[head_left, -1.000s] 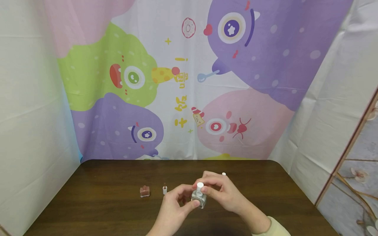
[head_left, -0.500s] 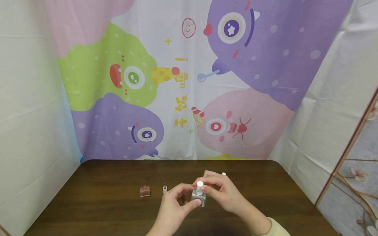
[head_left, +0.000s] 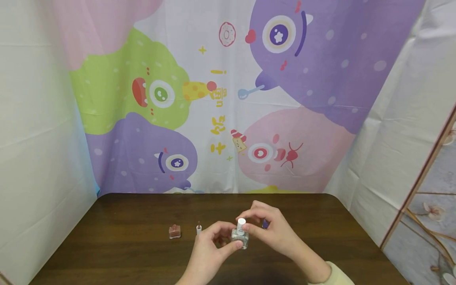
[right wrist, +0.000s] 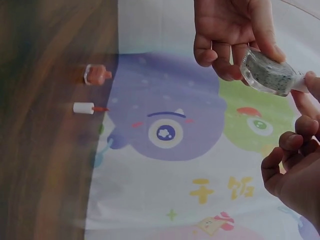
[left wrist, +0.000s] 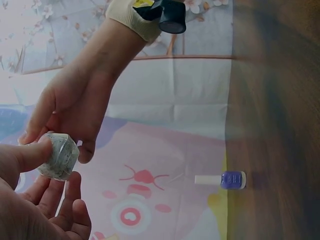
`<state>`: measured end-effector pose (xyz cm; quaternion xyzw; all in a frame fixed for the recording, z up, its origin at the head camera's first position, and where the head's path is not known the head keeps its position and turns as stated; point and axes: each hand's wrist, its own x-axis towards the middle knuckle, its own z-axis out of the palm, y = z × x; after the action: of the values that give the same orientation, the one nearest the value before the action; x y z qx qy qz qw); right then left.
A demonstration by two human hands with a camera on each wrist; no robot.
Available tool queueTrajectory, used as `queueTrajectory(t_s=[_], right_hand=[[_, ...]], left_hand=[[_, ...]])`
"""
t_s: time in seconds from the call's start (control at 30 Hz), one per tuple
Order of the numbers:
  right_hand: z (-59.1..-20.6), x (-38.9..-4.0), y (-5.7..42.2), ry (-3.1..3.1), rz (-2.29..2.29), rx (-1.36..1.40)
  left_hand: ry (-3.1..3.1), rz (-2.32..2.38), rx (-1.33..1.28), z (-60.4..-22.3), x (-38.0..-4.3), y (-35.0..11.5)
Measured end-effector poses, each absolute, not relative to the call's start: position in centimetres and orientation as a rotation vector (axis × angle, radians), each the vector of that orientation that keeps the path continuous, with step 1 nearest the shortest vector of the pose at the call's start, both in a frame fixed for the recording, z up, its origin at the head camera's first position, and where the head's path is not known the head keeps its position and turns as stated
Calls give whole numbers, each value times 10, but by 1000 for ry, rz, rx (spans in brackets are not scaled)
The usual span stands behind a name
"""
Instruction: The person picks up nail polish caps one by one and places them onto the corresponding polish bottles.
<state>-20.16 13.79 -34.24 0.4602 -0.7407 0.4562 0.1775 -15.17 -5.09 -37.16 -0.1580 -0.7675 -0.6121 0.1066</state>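
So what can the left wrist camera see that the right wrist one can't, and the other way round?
Only the left wrist view shows the purple bottle, the cream sleeve and the flowery panel.
Only the right wrist view shows the open brown bottle and the brush cap beside it.
Both show the speckled bottle, left hand, right hand, table and curtain.

A cartoon-monster curtain [head_left: 229,103] hangs beyond the dark wooden table [head_left: 114,253]; white cloth [head_left: 42,126] hangs left, a flowered panel [head_left: 436,198] near right.
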Motion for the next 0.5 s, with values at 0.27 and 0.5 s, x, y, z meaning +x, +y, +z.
queueTrajectory(t_s=[0.27,0.5], right_hand=[[-335,-203,139,-2107,1213,1263],[-325,-204,143,-2167,1193,1185]], left_hand=[[-2244,-1757,-460,-370,-152,-51],[-2197,-1661,-518,-367,-154,-56]])
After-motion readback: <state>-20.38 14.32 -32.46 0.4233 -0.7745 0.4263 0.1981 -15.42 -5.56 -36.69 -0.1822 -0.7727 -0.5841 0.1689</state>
